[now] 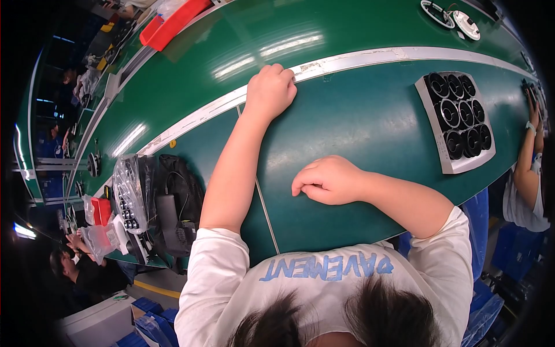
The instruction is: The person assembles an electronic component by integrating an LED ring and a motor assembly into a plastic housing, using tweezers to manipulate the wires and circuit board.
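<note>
My left hand (271, 91) rests at the pale metal rail (358, 59) between the table and the green conveyor belt. Its fingers are curled into a loose fist, and nothing shows in them. Over the dark green tabletop (347, 127), nearer my body, my right hand (330, 180) is bent inward with the fingers folded and no object visible in it. To the right of both hands lies a grey tray (457, 162) holding several round black parts (464, 114) in rows. Neither hand touches it.
Bagged parts (132, 191) and a black bag (176, 196) stand at the table's left end. A red bin (173, 26) and a white ring-shaped part (437, 14) lie beyond the rail. Another person's arm (526, 150) reaches in at the far right.
</note>
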The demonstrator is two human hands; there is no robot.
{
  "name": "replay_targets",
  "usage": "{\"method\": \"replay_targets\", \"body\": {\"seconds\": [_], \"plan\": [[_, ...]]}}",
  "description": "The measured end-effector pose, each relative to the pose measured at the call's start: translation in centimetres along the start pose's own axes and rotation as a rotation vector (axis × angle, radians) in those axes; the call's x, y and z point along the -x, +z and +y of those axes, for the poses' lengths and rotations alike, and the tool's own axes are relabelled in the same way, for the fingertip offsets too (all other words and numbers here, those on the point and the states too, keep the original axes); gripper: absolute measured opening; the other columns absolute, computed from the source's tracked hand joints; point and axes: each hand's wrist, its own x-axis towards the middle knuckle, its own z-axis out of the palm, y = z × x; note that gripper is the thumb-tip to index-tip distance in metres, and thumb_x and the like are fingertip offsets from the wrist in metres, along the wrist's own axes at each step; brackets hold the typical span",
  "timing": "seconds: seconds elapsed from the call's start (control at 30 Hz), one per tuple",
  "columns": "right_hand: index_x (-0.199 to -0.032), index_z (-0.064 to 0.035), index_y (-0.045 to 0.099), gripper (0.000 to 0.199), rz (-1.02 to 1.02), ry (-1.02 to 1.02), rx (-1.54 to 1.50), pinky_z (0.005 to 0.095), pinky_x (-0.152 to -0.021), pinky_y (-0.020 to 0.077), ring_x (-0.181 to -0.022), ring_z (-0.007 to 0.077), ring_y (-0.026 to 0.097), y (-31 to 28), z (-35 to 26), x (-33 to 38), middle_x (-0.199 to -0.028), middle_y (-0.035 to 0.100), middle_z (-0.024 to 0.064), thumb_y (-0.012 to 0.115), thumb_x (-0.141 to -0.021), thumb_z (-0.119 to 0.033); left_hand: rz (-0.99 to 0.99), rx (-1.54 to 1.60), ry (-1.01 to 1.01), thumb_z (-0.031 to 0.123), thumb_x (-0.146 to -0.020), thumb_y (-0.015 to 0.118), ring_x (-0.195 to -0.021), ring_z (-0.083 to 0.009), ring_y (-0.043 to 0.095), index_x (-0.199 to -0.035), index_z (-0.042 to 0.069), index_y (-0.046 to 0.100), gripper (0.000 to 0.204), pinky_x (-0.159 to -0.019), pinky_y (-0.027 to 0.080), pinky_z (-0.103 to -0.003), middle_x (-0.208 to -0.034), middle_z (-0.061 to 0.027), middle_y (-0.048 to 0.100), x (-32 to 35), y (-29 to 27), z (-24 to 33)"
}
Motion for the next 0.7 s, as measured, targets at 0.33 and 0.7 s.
{"method": "replay_targets", "body": {"seconds": [0.33, 0.7], "plan": [[-0.081, -0.0107, 0.062, 0.014, 0.011, -0.011, 0.003, 0.034, -0.063, 0.0461, -0.069, 0.0231, 0.059, 0.2, 0.21, 0.04, -0.077, 0.063, 0.0043, 0.051, -0.073, -0.007, -0.046, 0.053, -0.065, 0.011, -0.069, 0.057, -0.07, -0.0261, 0.056, -0.075, 0.007, 0.06, 0.008, -0.059, 0.047, -0.038, -0.071, -0.0083, 0.054, 0.01, -0.25, 0.21], [-0.081, -0.0115, 0.062, 0.014, 0.014, -0.005, 0.01, 0.0341, -0.062, 0.0455, -0.068, 0.023, 0.058, 0.12, 0.09, 0.06, -0.076, 0.062, 0.0042, 0.051, -0.073, -0.008, 0.012, 0.023, -0.017, 0.01, -0.067, 0.058, -0.067, -0.0248, 0.054, -0.072, 0.008, 0.06, 0.006, -0.058, 0.046, -0.037, -0.067, -0.0072, 0.055, -0.02, 0.06, 0.0]]}}
